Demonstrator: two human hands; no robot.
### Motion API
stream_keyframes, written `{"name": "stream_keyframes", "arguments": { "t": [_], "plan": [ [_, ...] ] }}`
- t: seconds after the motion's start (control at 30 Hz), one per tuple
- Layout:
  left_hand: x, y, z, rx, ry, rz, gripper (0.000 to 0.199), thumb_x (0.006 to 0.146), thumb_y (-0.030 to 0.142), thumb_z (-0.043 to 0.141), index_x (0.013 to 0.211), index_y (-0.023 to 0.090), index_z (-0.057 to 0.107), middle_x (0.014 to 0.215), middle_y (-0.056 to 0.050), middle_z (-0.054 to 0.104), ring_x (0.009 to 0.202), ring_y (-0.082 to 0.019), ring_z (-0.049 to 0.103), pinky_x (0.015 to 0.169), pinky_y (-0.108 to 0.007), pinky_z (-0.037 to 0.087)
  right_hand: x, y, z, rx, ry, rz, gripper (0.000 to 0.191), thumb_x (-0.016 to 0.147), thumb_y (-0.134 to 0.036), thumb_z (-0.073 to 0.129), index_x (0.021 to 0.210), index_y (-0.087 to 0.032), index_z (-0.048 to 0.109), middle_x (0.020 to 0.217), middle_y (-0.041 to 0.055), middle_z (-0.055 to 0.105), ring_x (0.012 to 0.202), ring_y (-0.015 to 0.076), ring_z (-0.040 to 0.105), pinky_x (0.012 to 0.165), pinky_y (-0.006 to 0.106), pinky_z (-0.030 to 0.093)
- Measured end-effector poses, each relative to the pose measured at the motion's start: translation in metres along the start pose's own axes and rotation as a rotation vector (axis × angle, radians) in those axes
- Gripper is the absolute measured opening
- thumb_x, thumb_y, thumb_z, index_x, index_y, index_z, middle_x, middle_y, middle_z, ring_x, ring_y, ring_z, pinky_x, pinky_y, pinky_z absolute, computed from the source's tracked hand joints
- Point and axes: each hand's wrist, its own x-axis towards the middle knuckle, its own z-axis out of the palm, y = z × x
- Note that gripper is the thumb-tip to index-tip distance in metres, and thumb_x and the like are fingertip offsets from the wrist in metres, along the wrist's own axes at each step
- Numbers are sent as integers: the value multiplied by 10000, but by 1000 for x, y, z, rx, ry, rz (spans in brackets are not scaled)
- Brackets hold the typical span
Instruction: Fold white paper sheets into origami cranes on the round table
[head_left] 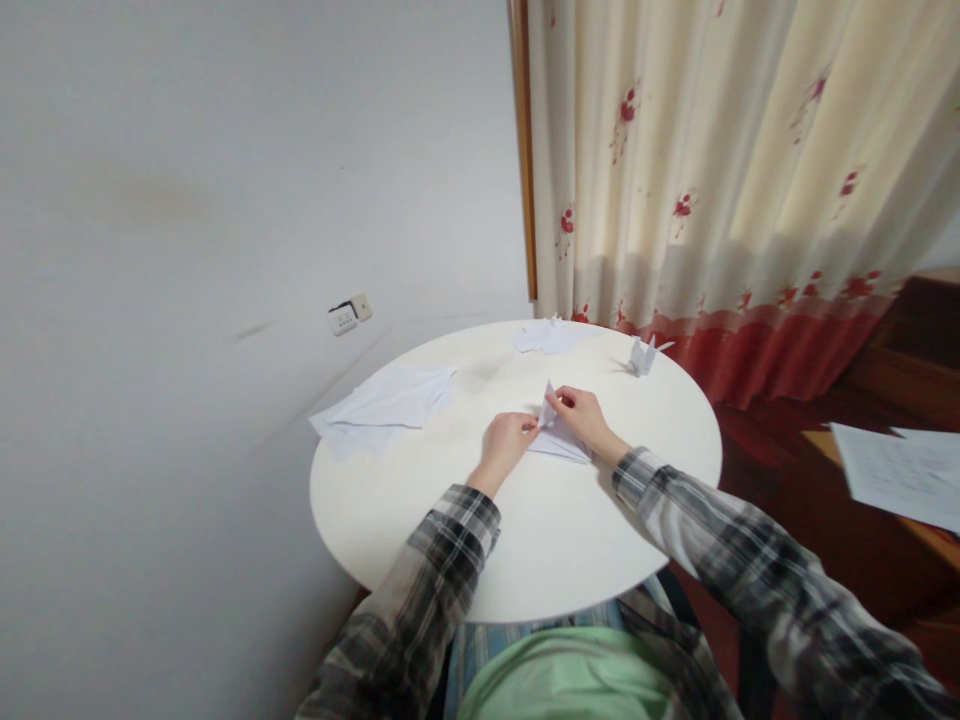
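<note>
A folded piece of white paper [559,442] lies on the round white table [405,500], with one pointed flap standing up from it. My left hand [510,440] pinches the paper at its left edge, near the foot of the flap. With thumb and fingers closed, my right hand [581,412] grips the raised flap from the right side. Part of the paper is hidden behind the right hand. Beyond the right hand stands a folded paper crane [643,356], apart from both hands.
A stack of white sheets [382,405] lies at the table's left edge. More paper [551,337] rests at the far edge. The wall with a socket [343,319] is on the left, a flowered curtain [697,180] behind. Written sheets [896,475] lie on a brown surface at right.
</note>
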Motion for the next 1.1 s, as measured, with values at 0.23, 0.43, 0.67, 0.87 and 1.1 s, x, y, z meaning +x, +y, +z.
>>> {"name": "stream_keyframes", "arguments": {
  "t": [0.23, 0.43, 0.67, 0.87, 1.1],
  "plan": [
    [-2, 9, -4, 22, -4, 29, 154, 735, 260, 583, 822, 212, 701, 895, -51, 692, 839, -169, 612, 754, -235, 426, 0, -2, -2, -32, 40, -96, 357, 828, -372, 401, 553, -167, 500, 531, -13, 476, 532, 102, 402, 526, 225, 273],
    [-2, 9, -4, -11, 6, -6, 161, 721, 263, 595, 833, 217, 703, 892, -49, 693, 839, -175, 607, 778, -246, 420, 0, -3, -2, 13, 69, -156, 349, 843, -319, 384, 532, -175, 449, 562, -6, 454, 560, 109, 417, 550, 231, 294],
    [-1, 0, 1, -49, 36, 49, 160, 729, 268, 578, 819, 214, 699, 872, -45, 695, 802, -170, 615, 759, -241, 421, -2, -6, -4, 138, 136, -196, 237, 806, -313, 465, 621, -173, 513, 608, -4, 485, 591, 117, 432, 586, 239, 338],
    [4, -12, 8, -154, 33, 34, 150, 718, 247, 572, 794, 180, 682, 846, -43, 687, 759, -158, 608, 727, -240, 439, 3, 1, -8, 295, 202, -98, 223, 795, -390, 477, 762, -174, 525, 674, -4, 521, 621, 119, 454, 599, 239, 365],
    [8, -19, -1, -214, 11, 27, 170, 647, 90, 516, 745, 147, 642, 773, -22, 661, 745, -141, 578, 750, -248, 440, 5, 13, -6, 382, -24, -39, 412, 699, -373, 582, 1044, -182, 464, 839, 21, 566, 750, 136, 525, 660, 254, 399]
  ]
}}
